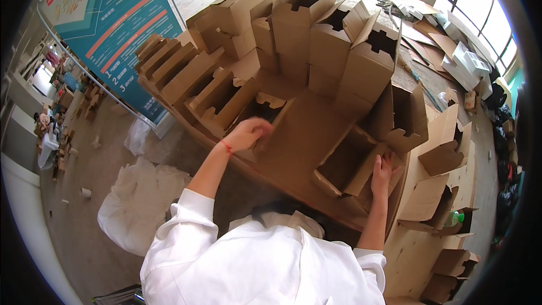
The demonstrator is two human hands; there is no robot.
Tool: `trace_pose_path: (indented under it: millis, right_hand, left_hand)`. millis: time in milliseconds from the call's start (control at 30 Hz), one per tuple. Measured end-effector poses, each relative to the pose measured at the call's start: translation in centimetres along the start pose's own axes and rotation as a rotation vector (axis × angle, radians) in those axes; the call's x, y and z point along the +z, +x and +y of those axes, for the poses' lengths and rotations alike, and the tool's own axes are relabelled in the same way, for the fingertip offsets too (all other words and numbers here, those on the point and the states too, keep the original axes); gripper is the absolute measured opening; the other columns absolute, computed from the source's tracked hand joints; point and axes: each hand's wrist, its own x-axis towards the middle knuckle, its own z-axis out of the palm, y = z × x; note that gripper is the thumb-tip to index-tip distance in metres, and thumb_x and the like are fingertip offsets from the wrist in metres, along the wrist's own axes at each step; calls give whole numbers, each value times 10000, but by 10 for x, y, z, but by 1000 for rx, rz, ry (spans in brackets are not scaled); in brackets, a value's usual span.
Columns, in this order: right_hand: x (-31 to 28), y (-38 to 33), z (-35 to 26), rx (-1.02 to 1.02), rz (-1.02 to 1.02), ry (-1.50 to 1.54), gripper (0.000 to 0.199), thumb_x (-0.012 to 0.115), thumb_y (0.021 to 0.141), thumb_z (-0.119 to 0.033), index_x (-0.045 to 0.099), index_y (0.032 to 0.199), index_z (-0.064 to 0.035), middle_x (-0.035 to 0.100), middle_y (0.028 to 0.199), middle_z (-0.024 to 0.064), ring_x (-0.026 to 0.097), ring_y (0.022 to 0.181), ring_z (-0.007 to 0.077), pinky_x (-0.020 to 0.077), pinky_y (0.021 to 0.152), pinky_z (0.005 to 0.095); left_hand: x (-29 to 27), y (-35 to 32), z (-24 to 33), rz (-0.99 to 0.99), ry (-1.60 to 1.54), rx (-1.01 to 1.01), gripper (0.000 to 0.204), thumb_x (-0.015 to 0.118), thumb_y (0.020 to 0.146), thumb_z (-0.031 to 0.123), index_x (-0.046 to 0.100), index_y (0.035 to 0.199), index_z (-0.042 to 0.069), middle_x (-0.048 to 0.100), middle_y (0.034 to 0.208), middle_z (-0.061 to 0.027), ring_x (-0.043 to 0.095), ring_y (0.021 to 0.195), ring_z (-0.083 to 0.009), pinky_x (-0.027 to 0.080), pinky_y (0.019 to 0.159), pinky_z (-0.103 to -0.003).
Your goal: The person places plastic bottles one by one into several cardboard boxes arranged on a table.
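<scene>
My left hand (252, 134) is in front of a small open cardboard box (280, 120) at the near left of the brown tabletop (302, 127). Its fingers look bent but are smeared by motion, so whether they hold anything is unclear. My right hand (384, 174) lies with fingers apart against the right side of an open-topped cardboard box (361, 170) near the table's front right. That box's inside faces up and looks bare. Just behind it stands a box with notched flaps (412, 135).
Tall open boxes (293, 28) line the table's far side, and a row of boxes (189, 76) fills its left. More boxes (426, 197) and a green-capped bottle (455, 217) are on a pale wooden surface (415, 243) at right. A teal banner (121, 39) stands at left.
</scene>
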Motion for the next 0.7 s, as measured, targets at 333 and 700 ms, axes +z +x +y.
trace_pose_path:
  millis: [333,700]
  right_hand:
    - [-5,-6,-10,-53,-58,-206,401,437,939,-321,597,1214,-77,435,1424,129,195,1420,332,-96,1114,578]
    - [-2,-5,-11,-82,3,-157,362,481,913,-301,631,1165,-89,478,1384,107,250,1393,347,-67,1116,589]
  left_hand:
    - [-27,15,23,-347,931,-437,265,462,911,174,642,1088,92,699,904,-122,677,833,-295,534,711,-394]
    - [-15,40,-114,-717,1083,-575,315,627,735,206,709,980,27,668,1035,-217,646,997,-316,524,799,-397]
